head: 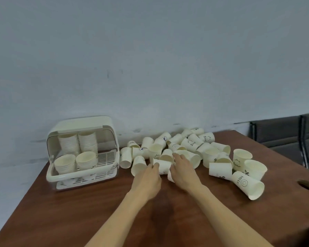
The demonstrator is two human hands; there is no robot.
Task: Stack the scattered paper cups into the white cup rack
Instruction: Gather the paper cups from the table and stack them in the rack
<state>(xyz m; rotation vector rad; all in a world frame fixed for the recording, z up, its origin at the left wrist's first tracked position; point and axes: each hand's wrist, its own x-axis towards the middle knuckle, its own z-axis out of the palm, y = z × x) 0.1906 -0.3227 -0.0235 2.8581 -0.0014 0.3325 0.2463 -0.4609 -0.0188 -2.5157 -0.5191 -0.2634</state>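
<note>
Matt paper cups (185, 154), smooth white plastic rack (82, 157), dark wood-grain table (78, 211).

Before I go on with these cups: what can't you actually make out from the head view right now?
- Whether either hand grips a cup: left hand and right hand cover the cup lying between them.
- Cup counts in the white cup rack: stacks overlap, rims blur.
- Small print on the scattered cups: mostly unreadable.

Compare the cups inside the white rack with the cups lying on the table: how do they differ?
The cups in the rack stand upright, nested in four neat stacks; the scattered cups are single, and most lie on their sides. The rack's cups sit left of the hands; the scattered ones spread from the hands to the right. Print shows clearly on several scattered cups, but hardly on the stacked ones. Both are pale paper cups.
</note>
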